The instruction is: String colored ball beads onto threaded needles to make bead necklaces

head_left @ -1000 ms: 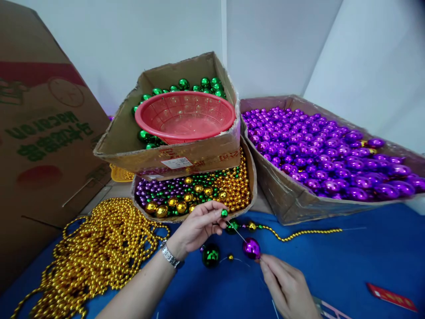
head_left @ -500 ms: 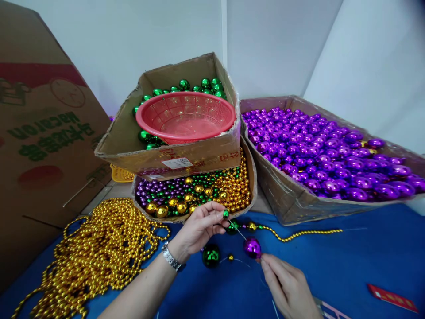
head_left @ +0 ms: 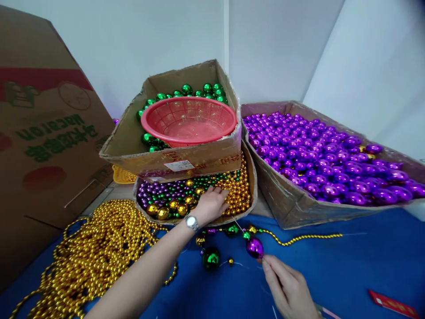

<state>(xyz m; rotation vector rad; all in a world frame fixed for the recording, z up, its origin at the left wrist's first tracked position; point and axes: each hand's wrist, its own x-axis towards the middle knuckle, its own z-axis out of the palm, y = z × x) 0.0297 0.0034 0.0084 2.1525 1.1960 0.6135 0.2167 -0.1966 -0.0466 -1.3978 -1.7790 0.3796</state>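
Note:
My left hand (head_left: 212,204) reaches palm down over the shallow box of small beads (head_left: 254,201). Its fingers are apart above the gold beads (head_left: 237,188), and their tips are partly hidden. My right hand (head_left: 288,283) is pinched closed on a thin needle (head_left: 237,225) just below a large purple ball (head_left: 254,247). The needle runs up through that ball and a small green bead (head_left: 246,235), and its bare tip points at the box. On the blue cloth behind lies a strung length with a green ball (head_left: 231,229) and a gold bead chain (head_left: 308,234).
A carton (head_left: 139,161) with green balls and a red basket (head_left: 189,141) rests on the bead box. To the right stands a carton of purple balls (head_left: 325,164). Heaped gold bead chains (head_left: 109,248) lie left. A red packet (head_left: 393,305) lies front right.
My left hand has left the needle tip and moved up into the bead box. The small green bead has slid down the needle to the purple ball. My right hand stays almost in place.

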